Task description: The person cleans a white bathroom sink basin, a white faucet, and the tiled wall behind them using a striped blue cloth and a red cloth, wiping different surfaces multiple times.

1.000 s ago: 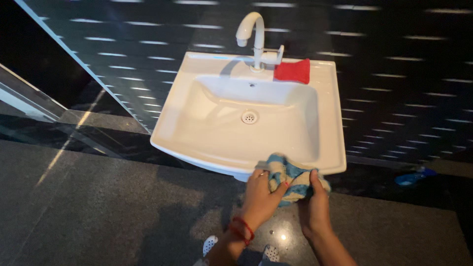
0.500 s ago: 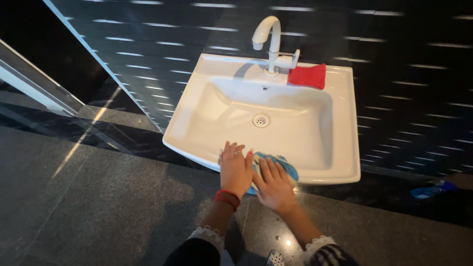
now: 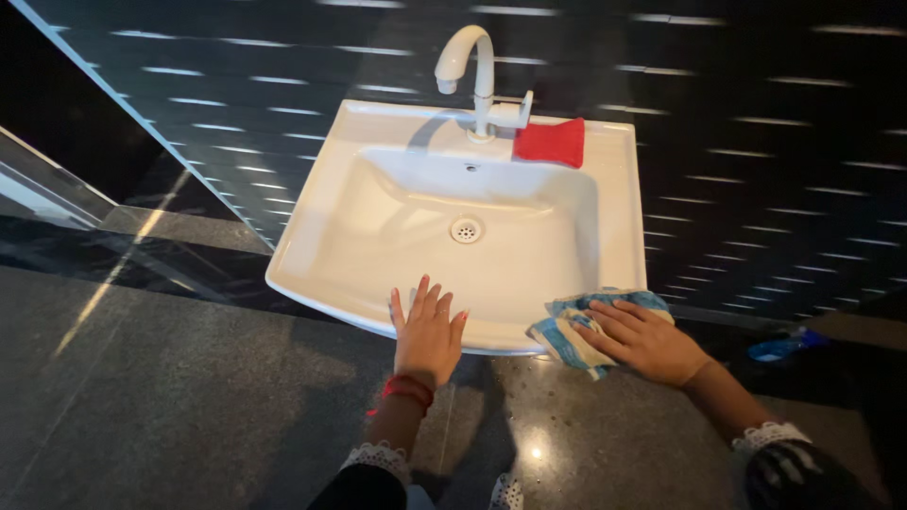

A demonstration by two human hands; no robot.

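A white wall-hung basin (image 3: 624, 227) fills the middle of the view. My left hand (image 3: 427, 331) lies flat on its front rim, fingers spread, holding nothing; a red thread band circles that wrist. My right hand (image 3: 646, 338) presses a blue and white cloth (image 3: 565, 338) against the basin's front right corner, fingers laid over the cloth. A white curved tap (image 3: 475, 68) stands at the back of the basin. A red cloth (image 3: 551, 142) lies on the back ledge just right of the tap.
Dark glossy tiles cover the wall behind the basin. The floor (image 3: 170, 406) is dark speckled stone. A blue bottle-like object (image 3: 780, 347) lies on the floor at the right. A glass or metal edge (image 3: 57, 189) runs along the left.
My right hand has slid the blue cloth rightward along the front rim to the right corner. My left hand has stayed on the front rim and the two hands have parted.
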